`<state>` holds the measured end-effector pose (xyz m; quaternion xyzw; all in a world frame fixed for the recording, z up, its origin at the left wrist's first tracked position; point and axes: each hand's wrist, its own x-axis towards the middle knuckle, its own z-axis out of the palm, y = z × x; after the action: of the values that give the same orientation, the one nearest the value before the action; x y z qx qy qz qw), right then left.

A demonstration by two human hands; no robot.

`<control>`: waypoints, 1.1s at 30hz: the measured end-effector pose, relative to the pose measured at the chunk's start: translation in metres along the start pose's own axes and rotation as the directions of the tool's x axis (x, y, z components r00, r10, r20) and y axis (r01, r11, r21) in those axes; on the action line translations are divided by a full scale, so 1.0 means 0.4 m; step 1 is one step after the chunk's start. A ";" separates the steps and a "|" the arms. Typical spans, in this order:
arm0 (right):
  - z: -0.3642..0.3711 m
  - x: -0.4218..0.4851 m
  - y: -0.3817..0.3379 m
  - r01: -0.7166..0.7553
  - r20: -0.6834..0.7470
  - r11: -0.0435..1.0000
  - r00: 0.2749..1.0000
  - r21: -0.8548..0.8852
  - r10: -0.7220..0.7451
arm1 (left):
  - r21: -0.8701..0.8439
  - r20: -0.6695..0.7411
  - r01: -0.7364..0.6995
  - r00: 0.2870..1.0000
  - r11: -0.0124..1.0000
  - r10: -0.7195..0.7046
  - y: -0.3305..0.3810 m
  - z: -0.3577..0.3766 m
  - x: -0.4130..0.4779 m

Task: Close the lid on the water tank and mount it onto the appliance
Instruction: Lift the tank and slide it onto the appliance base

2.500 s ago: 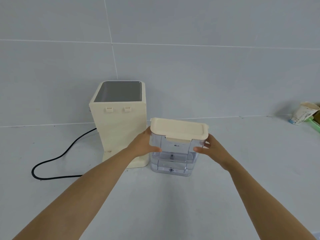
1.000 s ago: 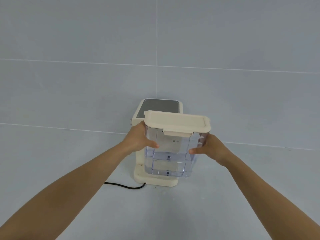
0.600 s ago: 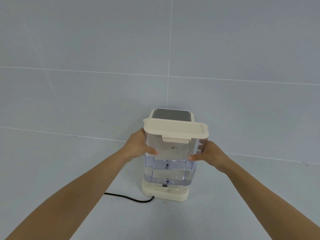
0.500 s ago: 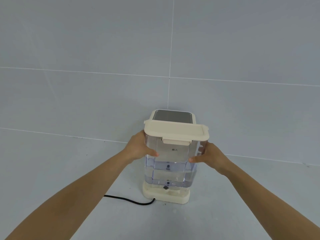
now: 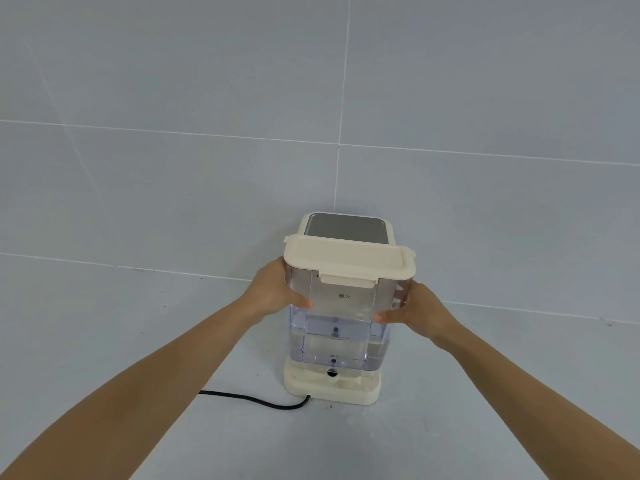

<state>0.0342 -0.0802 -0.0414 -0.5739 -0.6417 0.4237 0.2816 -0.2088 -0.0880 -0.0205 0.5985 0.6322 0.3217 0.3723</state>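
Observation:
A clear water tank [image 5: 337, 336] with water in its lower part stands upright against the cream appliance [image 5: 347, 226]. Its bottom sits right above the appliance's base ledge [image 5: 332, 388]; I cannot tell whether it rests fully on it. A cream lid [image 5: 348, 259] lies flat and closed on the tank, latch tab to the front. My left hand [image 5: 273, 292] grips the tank's left side. My right hand [image 5: 417, 311] grips its right side. The appliance's body is mostly hidden behind the tank; only its grey top panel and base show.
A black power cord [image 5: 256, 400] runs left across the grey counter [image 5: 104, 341] from the appliance's base. A grey tiled wall [image 5: 207, 98] rises right behind the appliance.
I lifted the lidded tank from the counter beside the appliance, brought it in front of the appliance's back and lowered it toward the base ledge. My view shifted left, centring the appliance.

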 end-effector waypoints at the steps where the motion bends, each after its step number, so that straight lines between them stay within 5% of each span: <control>1: 0.001 0.001 0.001 -0.003 -0.003 1.000 1.000 -0.014 0.003 | -0.008 0.005 0.000 1.000 1.000 0.000 -0.004 0.000 0.003; 33: 0.050 -0.001 0.065 -0.060 -0.014 0.983 0.998 -0.172 0.058 | 0.049 0.022 -0.012 1.000 0.999 0.011 -0.094 0.041 0.005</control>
<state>0.0305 -0.0853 -0.0736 -0.6167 -0.6574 0.3723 0.2213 -0.2142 -0.0897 -0.0614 0.6144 0.6325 0.3016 0.3625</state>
